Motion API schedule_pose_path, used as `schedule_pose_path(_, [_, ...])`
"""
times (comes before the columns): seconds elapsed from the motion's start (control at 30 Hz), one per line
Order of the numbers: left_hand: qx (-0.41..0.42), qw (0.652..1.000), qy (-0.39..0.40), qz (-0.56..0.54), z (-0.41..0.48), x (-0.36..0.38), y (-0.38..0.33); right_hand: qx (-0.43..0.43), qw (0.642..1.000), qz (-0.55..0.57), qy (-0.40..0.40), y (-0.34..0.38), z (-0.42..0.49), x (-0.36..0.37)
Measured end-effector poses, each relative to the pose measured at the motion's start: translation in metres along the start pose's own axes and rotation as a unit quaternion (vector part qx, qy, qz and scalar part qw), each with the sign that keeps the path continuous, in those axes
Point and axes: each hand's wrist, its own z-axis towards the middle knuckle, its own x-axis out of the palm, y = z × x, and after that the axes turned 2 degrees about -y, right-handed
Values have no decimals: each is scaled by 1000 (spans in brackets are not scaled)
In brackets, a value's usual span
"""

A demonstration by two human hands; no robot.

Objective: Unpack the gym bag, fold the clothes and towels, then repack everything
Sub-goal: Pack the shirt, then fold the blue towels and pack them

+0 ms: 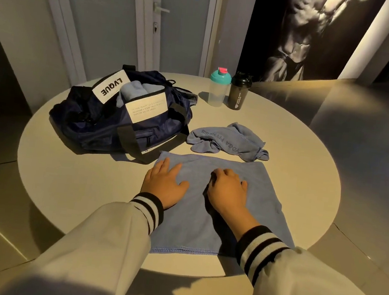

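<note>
Just right of the gym bag [122, 123], the left hand [162, 184] lay flat, fingers straight, on the spread towel [256, 192]; the right hand [228, 192] curled its fingers into the cloth (pinching or not, unclear), so an uneven pull risked a skewed fold

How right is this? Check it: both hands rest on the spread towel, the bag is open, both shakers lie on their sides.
One error: the teal shaker and the black shaker stand upright, as the head view shows. The left hand and right hand do rest on the spread towel, and the bag is open.
</note>
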Motion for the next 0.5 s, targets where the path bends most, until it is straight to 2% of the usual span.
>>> schedule_pose_path(0.13, [-5, 1000, 17, 5, 6, -8, -1, -26, 997, 50, -56, 5, -2, -2])
schedule_pose_path(0.3, [14, 1000, 0, 25, -1, 5, 7, -21, 995, 5, -94, -2, -9, 0])
schedule_pose_path(0.43, [19, 999, 7, 31, -2, 5, 6, -13, 996, 13, -89, -6, -11, 4])
schedule_pose_path(0.5, [29, 998, -11, 57, -4, 2, 5, -12, 999, 13, -46, -7, -11, 2])
